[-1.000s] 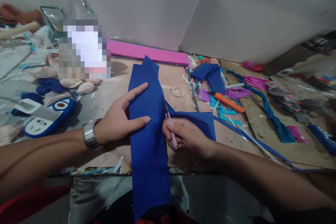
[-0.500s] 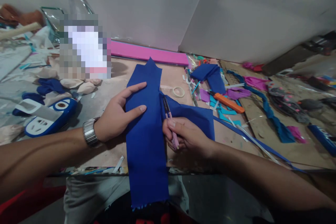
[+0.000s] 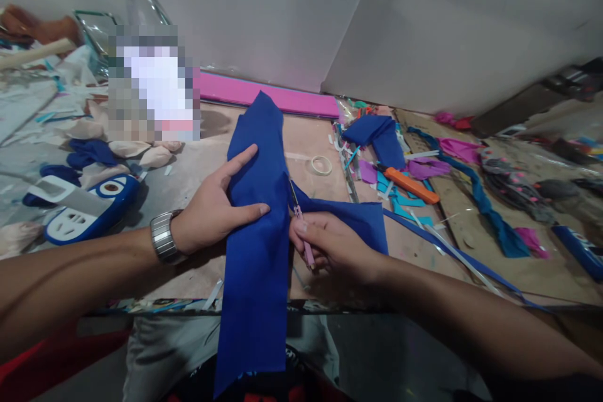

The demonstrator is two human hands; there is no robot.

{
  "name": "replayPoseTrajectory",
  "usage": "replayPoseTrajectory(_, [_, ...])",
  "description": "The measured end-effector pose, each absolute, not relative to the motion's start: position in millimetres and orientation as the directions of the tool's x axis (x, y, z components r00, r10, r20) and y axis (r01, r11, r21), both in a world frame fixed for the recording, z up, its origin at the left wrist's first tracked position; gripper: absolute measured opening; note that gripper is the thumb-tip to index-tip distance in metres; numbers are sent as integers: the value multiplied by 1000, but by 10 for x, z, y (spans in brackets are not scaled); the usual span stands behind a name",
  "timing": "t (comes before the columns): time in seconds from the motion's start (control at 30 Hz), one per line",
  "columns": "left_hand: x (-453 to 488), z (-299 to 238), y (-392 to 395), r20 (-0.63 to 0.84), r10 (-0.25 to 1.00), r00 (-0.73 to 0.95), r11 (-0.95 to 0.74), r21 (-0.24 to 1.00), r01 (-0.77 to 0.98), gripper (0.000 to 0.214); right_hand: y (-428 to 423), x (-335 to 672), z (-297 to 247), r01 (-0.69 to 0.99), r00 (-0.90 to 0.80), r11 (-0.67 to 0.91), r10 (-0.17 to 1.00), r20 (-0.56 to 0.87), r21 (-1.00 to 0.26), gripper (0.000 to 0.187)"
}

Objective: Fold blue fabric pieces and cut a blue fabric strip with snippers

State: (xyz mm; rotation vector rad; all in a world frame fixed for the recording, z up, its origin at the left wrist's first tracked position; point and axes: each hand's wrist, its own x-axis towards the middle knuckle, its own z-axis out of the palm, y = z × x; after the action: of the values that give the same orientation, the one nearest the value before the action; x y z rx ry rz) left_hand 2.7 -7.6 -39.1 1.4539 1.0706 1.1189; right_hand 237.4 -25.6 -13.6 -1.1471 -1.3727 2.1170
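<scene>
A long blue cloth strip (image 3: 257, 264) runs up the middle, its lower end hanging past the table's front edge. My left hand (image 3: 219, 198) grips its left side, thumb and forefinger spread on top; the other fingers are hidden. In my right hand (image 3: 330, 235) is a small pair of pink-handled thread snips (image 3: 308, 251), their dark blades against the strip's right edge. To the right of the blades, more blue cloth (image 3: 362, 217) spreads over the table, partly behind my right hand.
A masking tape roll (image 3: 321, 166) lies behind the cloth, and an orange cutter (image 3: 409, 184) rests among scraps at right. A blue-and-white tape dispenser (image 3: 101, 217) is at left. A red-capped bottle (image 3: 141, 0), partly blurred out, stands behind it, beside a pink folded stack (image 3: 268, 93).
The snips' blades, apart before, are now together. The strip's lower end has swung left and its upper part has tilted. My left thumb has slid slightly right and down.
</scene>
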Motion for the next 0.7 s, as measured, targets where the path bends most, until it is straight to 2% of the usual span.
replayPoseTrajectory(0.13, [21, -344, -84, 160, 976, 147, -176, 979, 103, 87, -251, 2348, -153, 184, -513, -291, 787, -344, -939, 52])
replayPoseTrajectory(0.2, [16, -297, -89, 180, 977, 110, -192, 975, 114, 75, -240, 2352, -156, 266, -474, -126, 846, -244, -956, 46])
replayPoseTrajectory(0.27, [7, -257, -85, 200, 977, 69, -208, 969, 132, 67, -226, 2365, -168, 372, -447, 62, 886, -121, -926, 38])
replayPoseTrajectory(0.33, [-6, -241, -71, 233, 972, 27, -235, 958, 165, 63, -212, 2378, -194, 460, -427, 162, 902, -57, -873, 32])
replayPoseTrajectory(0.5, [-23, -277, -18, 304, 951, -52, -292, 942, 168, 70, -185, 2399, -286, 456, -374, 157, 927, -29, -876, 23])
replayPoseTrajectory(0.6, [-25, -296, 18, 248, 967, -60, -240, 963, 125, 78, -174, 2419, -300, 451, -362, 177, 932, 2, -875, 22])
replayPoseTrajectory(0.7, [-27, -293, 41, 172, 984, -53, -163, 977, 139, 81, -179, 2427, -276, 425, -405, 160, 914, -29, -891, 22])
